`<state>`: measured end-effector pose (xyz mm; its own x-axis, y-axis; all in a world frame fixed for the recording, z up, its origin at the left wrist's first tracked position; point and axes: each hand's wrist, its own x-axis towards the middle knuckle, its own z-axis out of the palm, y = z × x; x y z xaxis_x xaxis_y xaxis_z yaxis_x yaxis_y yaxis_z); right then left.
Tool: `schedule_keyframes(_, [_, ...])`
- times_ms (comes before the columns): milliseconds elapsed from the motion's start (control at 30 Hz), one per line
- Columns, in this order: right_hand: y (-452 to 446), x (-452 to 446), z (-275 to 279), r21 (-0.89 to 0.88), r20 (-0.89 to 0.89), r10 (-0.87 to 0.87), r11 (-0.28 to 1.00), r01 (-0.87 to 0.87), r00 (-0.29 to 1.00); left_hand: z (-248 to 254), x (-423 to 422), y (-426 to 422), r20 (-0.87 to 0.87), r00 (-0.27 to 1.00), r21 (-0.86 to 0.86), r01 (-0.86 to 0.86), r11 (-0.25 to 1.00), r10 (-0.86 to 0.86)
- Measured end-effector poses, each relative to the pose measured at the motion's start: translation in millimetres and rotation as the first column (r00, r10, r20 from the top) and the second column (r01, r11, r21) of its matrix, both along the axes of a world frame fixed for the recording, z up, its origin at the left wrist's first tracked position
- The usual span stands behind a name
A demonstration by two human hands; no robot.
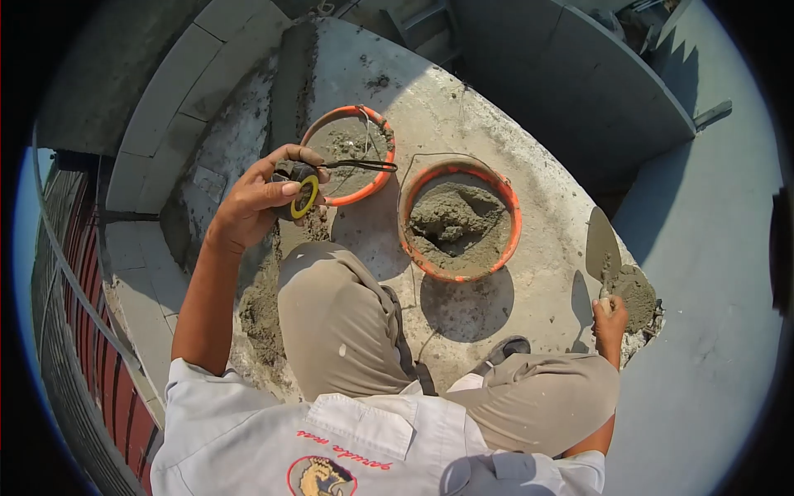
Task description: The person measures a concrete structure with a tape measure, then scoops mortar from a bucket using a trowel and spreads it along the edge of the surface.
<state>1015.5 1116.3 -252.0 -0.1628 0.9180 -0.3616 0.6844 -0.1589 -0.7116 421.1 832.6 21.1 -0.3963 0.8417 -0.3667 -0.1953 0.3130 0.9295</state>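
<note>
Corrugated red sheeting (116, 364) stands at the far left, next to a curved wall of pale blocks (169, 157) set in courses. Spilled mortar (263, 318) lies on the slab (529, 285) beside the person's left knee (331, 314). The left hand (260, 194) is raised above the slab, its fingers wrapped around what looks like a black-and-yellow tape measure (306, 198), though they cover part of it. A black strap (382, 165) reaches from it to the right, across the view of an orange-rimmed bucket (387, 132) that holds grey mortar. Just to the right stands a second orange-rimmed bucket (516, 211), with rough, lumpy mortar (459, 215) hollowed near the middle and its shadow on the slab below. A dark shoe (506, 350) shows nearer the person. At the right, the fingers of the right hand (611, 318) are closed on the handle of a trowel (602, 244), the blade pointing away from the person. Just beside it, a mortar heap (635, 298) sits at the slab's edge, and past that is a smooth grey surface (703, 331).
</note>
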Motion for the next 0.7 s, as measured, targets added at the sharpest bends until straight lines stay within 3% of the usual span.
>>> schedule_keyframes(100, [11, -18, 18, -0.051, -0.030, 0.032, 0.998, -0.034, 0.999, -8, -26, -64, -0.033, 0.981, 0.018, -0.191, 0.981, 0.191])
schedule_keyframes(167, [27, -26, 30, -0.042, -0.038, 0.089, 0.995, -0.091, 0.995, -15, -40, -106, -0.133, 0.941, -0.070, -0.323, 0.944, 0.312])
schedule_keyframes(267, [69, -7, 15, 0.166, 0.102, 0.290, 0.938, -0.303, 0.952, -39, -64, -168, -0.286, 0.862, -0.222, -0.485, 0.846, 0.419])
schedule_keyframes(300, [68, -23, 39, 0.067, 0.125, 0.241, 0.966, -0.251, 0.962, -47, -69, -187, -0.339, 0.832, -0.276, -0.533, 0.800, 0.438])
schedule_keyframes(433, [83, -40, 53, 0.191, 0.019, 0.279, 0.942, -0.277, 0.960, -77, -73, -233, -0.289, 0.707, -0.311, -0.707, 0.635, 0.645])
schedule_keyframes(700, [78, -74, 79, 0.063, -0.023, 0.255, 0.965, -0.253, 0.967, -143, -84, -247, -0.409, 0.727, -0.434, -0.687, 0.583, 0.552])
